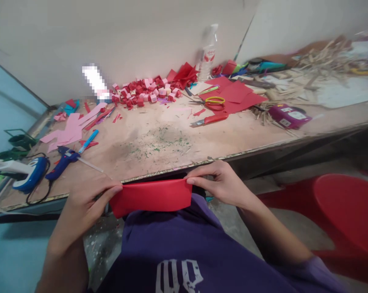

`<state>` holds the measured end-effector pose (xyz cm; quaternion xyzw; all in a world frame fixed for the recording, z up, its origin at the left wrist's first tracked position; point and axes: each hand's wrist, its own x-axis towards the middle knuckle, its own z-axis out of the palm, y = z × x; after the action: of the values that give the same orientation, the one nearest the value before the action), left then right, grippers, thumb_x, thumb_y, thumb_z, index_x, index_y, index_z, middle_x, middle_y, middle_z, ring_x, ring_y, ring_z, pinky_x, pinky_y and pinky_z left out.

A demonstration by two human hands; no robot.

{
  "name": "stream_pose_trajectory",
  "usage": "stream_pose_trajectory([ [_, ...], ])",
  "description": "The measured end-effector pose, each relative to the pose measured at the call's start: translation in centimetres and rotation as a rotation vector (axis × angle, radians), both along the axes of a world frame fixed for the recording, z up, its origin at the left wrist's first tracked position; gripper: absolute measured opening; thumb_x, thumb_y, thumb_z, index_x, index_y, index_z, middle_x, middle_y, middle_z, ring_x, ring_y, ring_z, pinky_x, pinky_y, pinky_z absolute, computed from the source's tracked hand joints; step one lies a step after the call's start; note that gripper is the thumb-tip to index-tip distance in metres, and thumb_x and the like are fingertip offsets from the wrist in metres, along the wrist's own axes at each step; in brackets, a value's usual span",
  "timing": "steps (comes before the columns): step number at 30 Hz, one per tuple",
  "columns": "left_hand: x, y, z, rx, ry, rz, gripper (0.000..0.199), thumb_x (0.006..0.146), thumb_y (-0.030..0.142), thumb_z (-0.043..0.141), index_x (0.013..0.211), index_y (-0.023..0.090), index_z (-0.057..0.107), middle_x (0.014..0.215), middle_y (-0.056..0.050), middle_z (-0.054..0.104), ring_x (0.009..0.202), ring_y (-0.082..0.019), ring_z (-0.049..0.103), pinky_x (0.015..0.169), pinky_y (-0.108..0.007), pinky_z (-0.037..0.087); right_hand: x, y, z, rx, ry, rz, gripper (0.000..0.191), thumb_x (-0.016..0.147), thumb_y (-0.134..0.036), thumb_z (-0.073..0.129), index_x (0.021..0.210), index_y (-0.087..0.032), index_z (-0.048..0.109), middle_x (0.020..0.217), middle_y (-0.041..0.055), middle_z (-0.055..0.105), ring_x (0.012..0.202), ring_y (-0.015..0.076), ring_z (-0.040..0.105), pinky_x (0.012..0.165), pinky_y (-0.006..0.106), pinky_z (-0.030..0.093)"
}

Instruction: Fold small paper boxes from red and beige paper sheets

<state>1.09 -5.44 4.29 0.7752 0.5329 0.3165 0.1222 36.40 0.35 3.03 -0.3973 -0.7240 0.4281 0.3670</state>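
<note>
A piece of red paper (153,196), folded or bent along its top edge, is stretched between my two hands just in front of the table's edge, above my lap. My left hand (90,197) pinches its upper left corner between thumb and fingers. At the upper right corner, my right hand (218,182) is closed on the paper in the same kind of pinch. The lower edge of the paper hangs free over the purple shirt.
On the table (232,140) lie a blue glue gun (63,162), pink strips (69,130), small folded boxes (147,91), yellow-red scissors (214,102), red-handled cutters (212,119), red sheets (232,95) and a bottle (207,57). A red stool (348,203) stands right.
</note>
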Motion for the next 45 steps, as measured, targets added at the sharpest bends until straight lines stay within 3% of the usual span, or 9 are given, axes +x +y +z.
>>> stream_pose_trajectory([
  [4,0.9,0.3,0.8,0.065,0.057,-0.050,0.018,0.105,0.032,0.062,0.095,0.026,0.075,0.090,0.003,0.078,0.082,-0.015,0.071,0.077,-0.024,0.052,0.8,0.0,0.2,0.052,-0.079,0.026,0.016,0.093,-0.028,0.075,0.088,-0.019,0.086,0.086,0.0052,0.085,0.075,0.0207,0.079,0.073,0.027,0.060],
  [8,2.4,1.1,1.8,0.162,0.130,-0.210,0.018,0.107,0.027,0.058,0.098,0.022,0.073,0.092,0.001,0.078,0.080,-0.015,0.071,0.077,-0.024,0.053,0.8,-0.3,0.9,0.249,-0.281,0.050,0.020,0.098,-0.028,0.069,0.104,-0.018,0.085,0.100,0.0082,0.085,0.086,0.0229,0.081,0.078,0.030,0.059],
  [11,4.0,1.7,2.5,0.222,0.198,-0.330,0.019,0.107,0.023,0.056,0.098,0.019,0.072,0.090,-0.001,0.078,0.078,-0.015,0.070,0.076,-0.024,0.052,-0.6,-0.9,1.8,0.372,-0.360,0.116,0.028,0.100,-0.033,0.069,0.119,-0.017,0.081,0.111,0.0109,0.084,0.094,0.0245,0.080,0.084,0.032,0.058],
  [15,5.7,2.2,3.0,0.200,0.215,-0.391,0.023,0.108,0.021,0.053,0.095,0.017,0.071,0.084,-0.001,0.076,0.073,-0.015,0.068,0.070,-0.025,0.049,-3.2,-1.2,2.5,0.378,-0.349,0.236,0.024,0.104,-0.030,0.064,0.118,-0.021,0.081,0.101,0.0075,0.084,0.084,0.0192,0.078,0.078,0.028,0.053],
  [21,5.3,2.3,2.9,0.190,0.185,-0.400,0.017,0.107,0.022,0.057,0.101,0.018,0.072,0.092,-0.002,0.080,0.079,-0.015,0.072,0.075,-0.025,0.051,-4.8,-0.9,2.0,0.329,-0.307,0.229,0.026,0.105,-0.021,0.059,0.099,-0.018,0.083,0.081,0.0049,0.081,0.069,0.0146,0.072,0.068,0.025,0.046],
  [29,4.7,2.6,2.7,0.301,0.198,-0.382,0.018,0.107,0.019,0.056,0.095,0.016,0.070,0.080,-0.001,0.073,0.069,-0.014,0.065,0.068,-0.025,0.048,-4.1,-0.6,1.7,0.200,-0.264,0.229,0.024,0.103,-0.028,0.063,0.110,-0.022,0.086,0.102,0.0070,0.086,0.084,0.0195,0.079,0.078,0.027,0.054],
  [34,4.1,2.7,2.4,0.325,0.236,-0.379,0.018,0.108,0.020,0.055,0.097,0.016,0.069,0.082,-0.001,0.074,0.070,-0.014,0.066,0.068,-0.025,0.049,-3.3,-0.4,1.6,0.074,-0.235,0.202,0.023,0.101,-0.029,0.066,0.104,-0.019,0.087,0.102,0.0072,0.086,0.083,0.0204,0.080,0.074,0.027,0.055],
  [38,3.4,2.5,2.5,0.343,0.266,-0.297,0.021,0.108,0.020,0.052,0.096,0.017,0.070,0.081,-0.002,0.074,0.071,-0.014,0.067,0.070,-0.025,0.051,-2.8,-0.3,1.3,0.041,-0.225,0.165,0.022,0.099,-0.029,0.068,0.095,-0.019,0.087,0.096,0.0056,0.086,0.075,0.0190,0.077,0.068,0.027,0.055],
  [45,1.7,2.3,2.9,0.366,0.245,-0.142,0.023,0.105,0.019,0.055,0.089,0.020,0.071,0.078,0.000,0.075,0.069,-0.015,0.068,0.069,-0.025,0.053,-1.0,-0.2,0.5,-0.018,-0.175,0.057,0.016,0.093,-0.030,0.074,0.088,-0.020,0.086,0.087,0.0045,0.085,0.074,0.0205,0.078,0.072,0.029,0.058],
])
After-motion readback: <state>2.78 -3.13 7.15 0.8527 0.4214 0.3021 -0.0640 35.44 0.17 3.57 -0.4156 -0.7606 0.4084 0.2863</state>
